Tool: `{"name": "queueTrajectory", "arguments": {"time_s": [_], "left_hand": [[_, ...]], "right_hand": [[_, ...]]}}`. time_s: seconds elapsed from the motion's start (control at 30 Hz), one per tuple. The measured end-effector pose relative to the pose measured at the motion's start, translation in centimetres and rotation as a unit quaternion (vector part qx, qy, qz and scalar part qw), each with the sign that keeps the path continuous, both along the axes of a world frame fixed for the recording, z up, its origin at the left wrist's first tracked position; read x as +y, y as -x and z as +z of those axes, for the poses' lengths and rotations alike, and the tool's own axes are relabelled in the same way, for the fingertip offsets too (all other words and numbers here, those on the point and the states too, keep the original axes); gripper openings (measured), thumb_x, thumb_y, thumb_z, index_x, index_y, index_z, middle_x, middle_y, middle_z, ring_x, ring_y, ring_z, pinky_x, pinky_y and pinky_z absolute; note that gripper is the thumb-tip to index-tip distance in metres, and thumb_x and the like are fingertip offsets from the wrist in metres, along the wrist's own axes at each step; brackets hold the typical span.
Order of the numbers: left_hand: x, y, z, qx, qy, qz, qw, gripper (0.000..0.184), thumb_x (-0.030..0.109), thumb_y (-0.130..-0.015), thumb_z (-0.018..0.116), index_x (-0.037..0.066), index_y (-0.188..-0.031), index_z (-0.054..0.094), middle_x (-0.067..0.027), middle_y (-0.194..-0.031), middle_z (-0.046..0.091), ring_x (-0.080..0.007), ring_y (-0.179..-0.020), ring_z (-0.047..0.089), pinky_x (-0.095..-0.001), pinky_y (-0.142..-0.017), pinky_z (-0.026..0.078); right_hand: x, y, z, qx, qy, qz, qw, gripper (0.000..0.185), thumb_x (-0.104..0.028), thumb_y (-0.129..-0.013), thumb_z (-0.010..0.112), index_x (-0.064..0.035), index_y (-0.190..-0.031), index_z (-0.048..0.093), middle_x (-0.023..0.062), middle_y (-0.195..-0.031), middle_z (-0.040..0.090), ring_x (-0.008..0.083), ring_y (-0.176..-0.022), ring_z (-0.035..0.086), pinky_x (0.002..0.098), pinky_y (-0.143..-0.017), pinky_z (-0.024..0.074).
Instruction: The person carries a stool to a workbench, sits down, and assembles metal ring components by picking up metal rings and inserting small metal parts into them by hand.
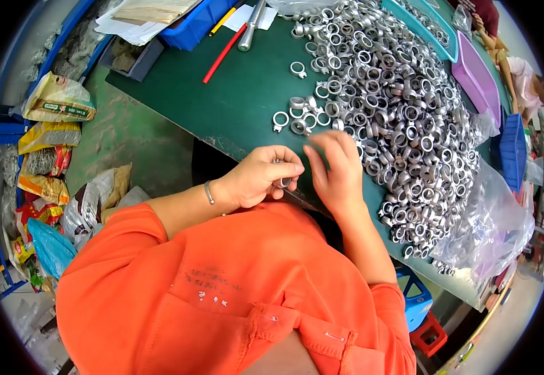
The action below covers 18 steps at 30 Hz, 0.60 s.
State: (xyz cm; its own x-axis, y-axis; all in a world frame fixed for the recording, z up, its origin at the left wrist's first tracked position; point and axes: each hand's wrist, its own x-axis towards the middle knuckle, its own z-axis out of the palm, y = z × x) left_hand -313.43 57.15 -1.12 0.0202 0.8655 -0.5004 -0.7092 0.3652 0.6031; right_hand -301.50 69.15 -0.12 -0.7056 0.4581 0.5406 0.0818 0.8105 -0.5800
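A small metal ring [284, 182] is held in the curled fingers of my left hand [258, 178], near the front edge of the green table [222, 103]. Just to its right, my right hand [337, 172] is raised with thumb and forefinger apart; its fingertips are a little blurred and nothing shows between them. A large heap of similar metal rings [403, 119] lies beyond and to the right of my right hand. Several loose rings [298, 112] sit on the table just past my hands.
Red pen [224, 53], yellow pencil [222, 22] and metal tube [251, 26] lie at the back. A blue bin [187, 30] stands back left, a teal tray [450, 47] and purple tray [477, 78] at right. Clear plastic bag [491, 219] hangs over the right edge.
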Motion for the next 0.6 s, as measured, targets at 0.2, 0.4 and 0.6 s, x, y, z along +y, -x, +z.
{"name": "queueTrajectory", "arguments": {"time_s": [0.2,0.4,0.6], "left_hand": [[-0.1,0.0,0.9,0.090,-0.011,0.043,0.995,0.009,0.008,-0.085,0.058,0.004,-0.089,0.052,-0.0036,-0.075,0.054,-0.0093,-0.066,0.054,-0.0188,-0.045,0.040],[0.4,-0.3,1.2,0.166,-0.053,0.098,0.980,0.015,0.007,-0.082,0.063,0.003,-0.093,0.054,-0.0035,-0.081,0.056,-0.0073,-0.066,0.053,-0.0189,-0.044,0.040],[0.6,-0.5,0.3,0.491,-0.261,0.072,0.828,0.025,0.007,-0.084,0.062,0.008,-0.108,0.055,-0.0042,-0.082,0.058,-0.0097,-0.072,0.055,-0.0215,-0.066,0.047]], "right_hand": [[1.2,2.2,-1.4,-0.091,-0.082,-0.061,0.991,0.018,-0.007,-0.070,0.067,-0.0038,-0.087,0.061,0.0100,-0.080,0.055,0.0287,-0.073,0.054,0.0365,-0.063,0.0455],[-0.2,-0.5,0.3,-0.005,0.089,-0.012,0.996,0.016,0.001,-0.071,0.065,-0.0029,-0.086,0.062,0.0097,-0.081,0.059,0.0244,-0.068,0.059,0.0313,-0.057,0.0481],[-1.2,-2.0,-0.1,0.051,0.146,-0.002,0.988,0.026,0.010,-0.074,0.059,-0.0016,-0.097,0.061,0.0118,-0.093,0.060,0.0232,-0.079,0.061,0.0296,-0.067,0.0497]]}}
